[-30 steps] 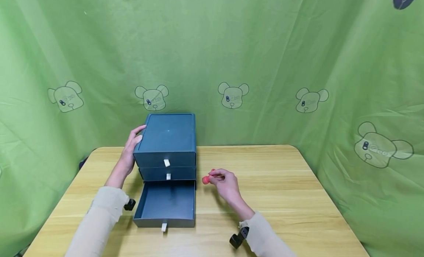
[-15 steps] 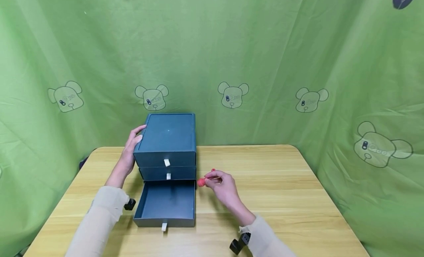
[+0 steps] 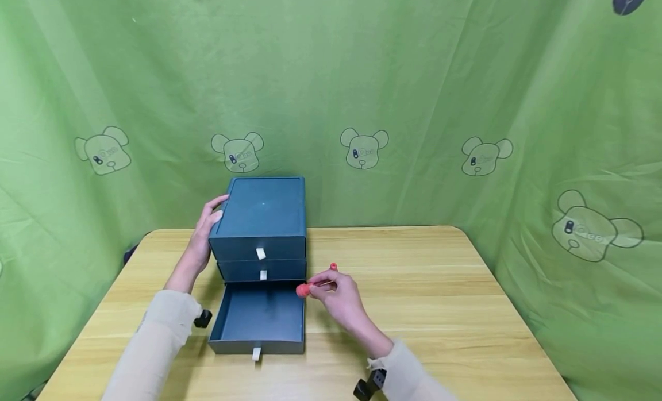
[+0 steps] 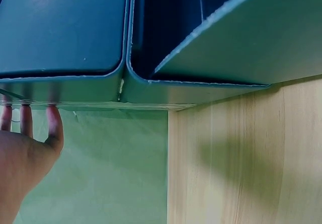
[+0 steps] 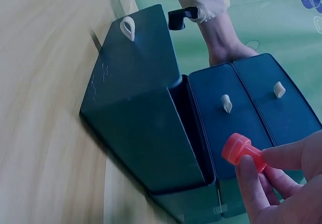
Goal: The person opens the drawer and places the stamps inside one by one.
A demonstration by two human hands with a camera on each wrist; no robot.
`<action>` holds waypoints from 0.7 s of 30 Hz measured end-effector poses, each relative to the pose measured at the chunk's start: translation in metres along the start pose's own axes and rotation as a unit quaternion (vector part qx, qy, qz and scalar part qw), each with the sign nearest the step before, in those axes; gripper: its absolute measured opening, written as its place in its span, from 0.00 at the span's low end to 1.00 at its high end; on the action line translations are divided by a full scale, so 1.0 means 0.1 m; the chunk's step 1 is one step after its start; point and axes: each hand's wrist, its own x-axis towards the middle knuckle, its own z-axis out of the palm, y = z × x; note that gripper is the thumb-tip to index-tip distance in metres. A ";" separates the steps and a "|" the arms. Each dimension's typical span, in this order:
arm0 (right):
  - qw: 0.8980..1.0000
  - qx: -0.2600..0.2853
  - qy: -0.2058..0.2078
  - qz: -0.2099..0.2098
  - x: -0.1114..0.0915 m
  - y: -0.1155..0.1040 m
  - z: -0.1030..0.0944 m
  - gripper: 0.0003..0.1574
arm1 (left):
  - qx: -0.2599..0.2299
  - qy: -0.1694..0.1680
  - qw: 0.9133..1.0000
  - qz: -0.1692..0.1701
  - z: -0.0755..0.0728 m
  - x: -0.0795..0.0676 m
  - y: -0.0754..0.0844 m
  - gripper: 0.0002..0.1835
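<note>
A dark blue drawer cabinet (image 3: 266, 205) stands on the table, its bottom drawer (image 3: 258, 326) pulled out and its two upper drawers in. Against the cabinet's left side rests my left hand (image 3: 200, 237); the left wrist view shows its fingertips (image 4: 53, 114) touching that wall. Between thumb and fingers, my right hand (image 3: 338, 300) pinches a small red stamp-like piece (image 5: 239, 149) with a wide round head and a narrower stem. It hovers by the back right edge of the pulled-out drawer. A second small red piece (image 3: 333, 266) shows just behind the right hand.
The wooden table (image 3: 414, 309) extends to the right of the cabinet. A green curtain (image 3: 414, 91) with bear-head prints hangs behind and at both sides. White pull tabs (image 5: 227, 103) stick out from the drawer fronts.
My right hand has moved left with the red stamp-like piece, from beside the cabinet to the drawer's edge. The second red piece and my left hand have stayed put.
</note>
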 end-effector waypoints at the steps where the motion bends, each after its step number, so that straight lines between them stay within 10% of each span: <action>1: 1.000 0.000 -0.002 -0.005 0.00 0.00 0.01 0.08 | 0.000 0.001 1.000 -0.001 0.00 0.00 0.00 0.31; 21: 0.999 0.016 -0.038 -0.028 -0.02 -0.08 0.41 0.06 | -0.002 0.001 1.000 -0.014 -0.01 -0.01 0.01 0.30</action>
